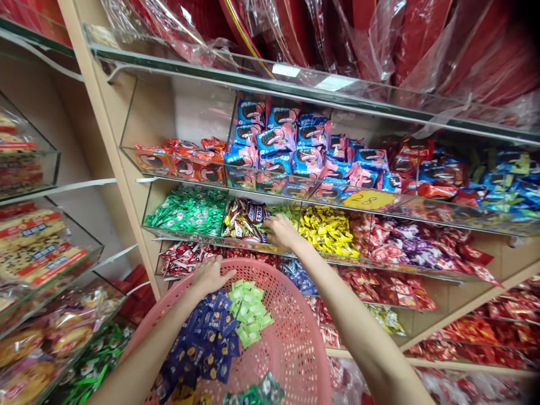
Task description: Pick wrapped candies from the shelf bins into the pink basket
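i see the left hand spread loosely on the far rim of the pink basket, navy packets toward its left edge. the right hand, fingers curled, reaches over the shelf's front edge beside brown-wrapped sweets; i cannot tell if it grips any.

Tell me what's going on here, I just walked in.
A person's left hand is at the rim of a pink basket with dark blue packets and light green packets inside. The right hand reaches into a shelf bin beside brown-wrapped sweets, left of the yellow packets. Whether it holds anything, I can't tell.
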The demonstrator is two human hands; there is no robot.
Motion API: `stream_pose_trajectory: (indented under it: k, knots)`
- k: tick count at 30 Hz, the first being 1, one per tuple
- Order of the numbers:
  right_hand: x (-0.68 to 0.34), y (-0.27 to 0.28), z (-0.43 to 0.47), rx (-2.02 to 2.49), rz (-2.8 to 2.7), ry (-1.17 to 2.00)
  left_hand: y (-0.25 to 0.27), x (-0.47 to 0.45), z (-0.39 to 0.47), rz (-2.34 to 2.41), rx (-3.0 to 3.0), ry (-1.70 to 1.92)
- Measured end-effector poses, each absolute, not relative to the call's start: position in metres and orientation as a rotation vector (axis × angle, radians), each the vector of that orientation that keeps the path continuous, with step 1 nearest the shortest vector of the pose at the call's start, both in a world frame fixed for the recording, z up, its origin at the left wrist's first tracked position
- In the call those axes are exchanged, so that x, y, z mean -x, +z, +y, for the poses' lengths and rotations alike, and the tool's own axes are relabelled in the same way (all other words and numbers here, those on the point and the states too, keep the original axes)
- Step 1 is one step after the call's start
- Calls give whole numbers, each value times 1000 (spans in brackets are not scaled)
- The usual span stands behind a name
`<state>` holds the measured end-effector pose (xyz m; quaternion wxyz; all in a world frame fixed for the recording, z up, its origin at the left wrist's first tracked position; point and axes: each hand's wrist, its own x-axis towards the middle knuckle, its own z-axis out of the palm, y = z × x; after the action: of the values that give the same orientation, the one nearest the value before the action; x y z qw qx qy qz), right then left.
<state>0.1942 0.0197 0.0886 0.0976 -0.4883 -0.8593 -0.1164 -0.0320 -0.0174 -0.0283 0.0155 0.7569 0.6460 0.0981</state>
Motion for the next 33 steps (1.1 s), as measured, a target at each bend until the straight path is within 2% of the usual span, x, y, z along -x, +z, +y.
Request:
stream_pose_trajectory:
  k: [11, 17, 20, 26, 28, 33]
  knots:
    - [-197, 82, 21, 1435, -2421, -393, -30, 30, -15, 2020, -2373, 304]
    - [-200, 81, 16, 1336, -2229, -281, -30, 31, -16, 2026, -2369, 302]
    - [-197, 80, 6, 1203, -2001, 38, -32, 32, -16, 2029, -2371, 307]
    - [-184, 74, -22, 890, -1324, 1094, -32, 30, -14, 2028, -2344, 288]
    - [-181, 71, -30, 862, -1231, 1252, -32, 29, -14, 2027, -2339, 282]
    - [-176, 66, -42, 775, -1204, 1362, -31, 27, -13, 2021, -2347, 279]
